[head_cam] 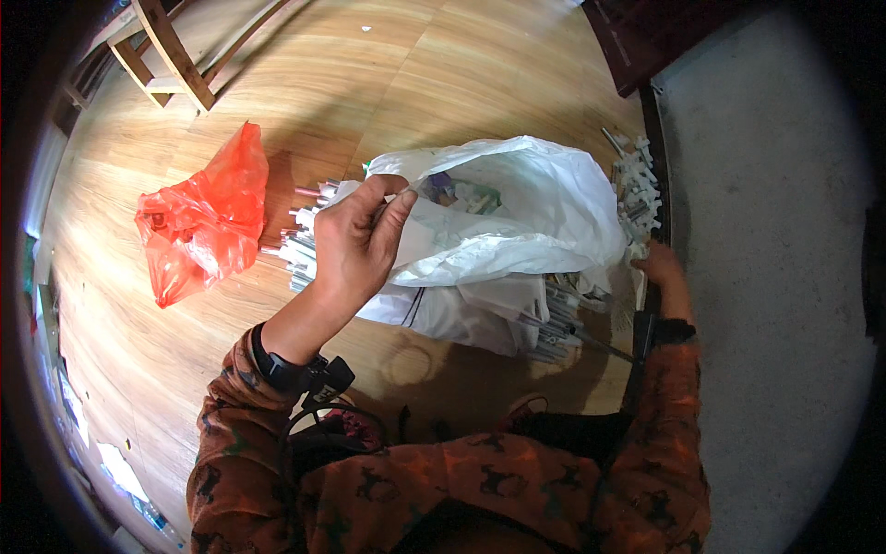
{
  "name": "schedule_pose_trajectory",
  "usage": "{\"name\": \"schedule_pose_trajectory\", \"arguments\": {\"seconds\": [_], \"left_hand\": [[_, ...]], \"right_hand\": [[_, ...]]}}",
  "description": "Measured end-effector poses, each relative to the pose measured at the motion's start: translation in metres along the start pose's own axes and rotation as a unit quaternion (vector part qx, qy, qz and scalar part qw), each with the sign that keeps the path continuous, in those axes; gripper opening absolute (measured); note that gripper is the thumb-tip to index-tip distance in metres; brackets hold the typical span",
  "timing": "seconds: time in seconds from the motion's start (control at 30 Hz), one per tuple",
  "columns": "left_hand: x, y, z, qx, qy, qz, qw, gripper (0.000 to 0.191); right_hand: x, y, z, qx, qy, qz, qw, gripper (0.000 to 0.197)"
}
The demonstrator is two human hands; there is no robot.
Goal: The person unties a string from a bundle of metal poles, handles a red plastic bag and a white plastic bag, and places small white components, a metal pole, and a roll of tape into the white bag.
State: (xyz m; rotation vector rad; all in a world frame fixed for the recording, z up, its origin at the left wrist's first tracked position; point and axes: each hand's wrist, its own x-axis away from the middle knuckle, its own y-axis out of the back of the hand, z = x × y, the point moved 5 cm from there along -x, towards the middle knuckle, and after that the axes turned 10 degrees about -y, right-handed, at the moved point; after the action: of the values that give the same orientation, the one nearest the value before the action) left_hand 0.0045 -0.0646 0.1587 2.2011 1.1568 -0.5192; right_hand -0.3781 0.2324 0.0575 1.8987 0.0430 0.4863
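Note:
My left hand (363, 235) pinches the near-left rim of a large white plastic bag (512, 242), whose mouth gapes toward me. Inside the bag lie small mixed items, one of them purple. At the right, my right hand (661, 266) reaches down beside the bag, at the near end of a pile of white plastic fittings and metal tubes (640, 187); its fingertips are partly hidden, so a hold cannot be told. Bundled metal tubes with white ends (301, 242) stick out left of the bag. More grey tubes (554, 332) lie at its near right side, by translucent plastic wrapping (498, 305).
A crumpled red plastic bag (208, 221) sits on the wood-look floor at the left. A wooden frame with legs (173, 62) stands at the upper left. Dark red furniture (644, 41) is at the upper right, and a grey surface (754, 277) runs along the right.

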Motion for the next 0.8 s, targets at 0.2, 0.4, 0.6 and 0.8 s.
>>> {"name": "schedule_pose_trajectory", "arguments": {"seconds": [0.2, 0.4, 0.6, 0.8], "left_hand": [[-0.024, -0.013, 0.013, 0.11, 0.053, -0.096, 0.988, 0.007], [-0.058, -0.033, 0.011, 0.346, 0.047, -0.045, 0.936, 0.025], [-0.044, 0.024, 0.163, 0.159, 0.169, -0.178, 0.956, 0.077], [-0.033, -0.021, 0.175, 0.323, 0.261, -0.042, 0.909, 0.084]], "right_hand": [[0.213, 0.154, 0.158, -0.195, 0.444, -0.144, 0.863, 0.076], [0.137, 0.125, 0.256, -0.351, 0.291, -0.23, 0.86, 0.022], [0.097, 0.234, 0.195, -0.616, 0.398, -0.171, 0.658, 0.017], [0.067, 0.253, 0.147, -0.793, 0.378, -0.073, 0.472, 0.035]]}}
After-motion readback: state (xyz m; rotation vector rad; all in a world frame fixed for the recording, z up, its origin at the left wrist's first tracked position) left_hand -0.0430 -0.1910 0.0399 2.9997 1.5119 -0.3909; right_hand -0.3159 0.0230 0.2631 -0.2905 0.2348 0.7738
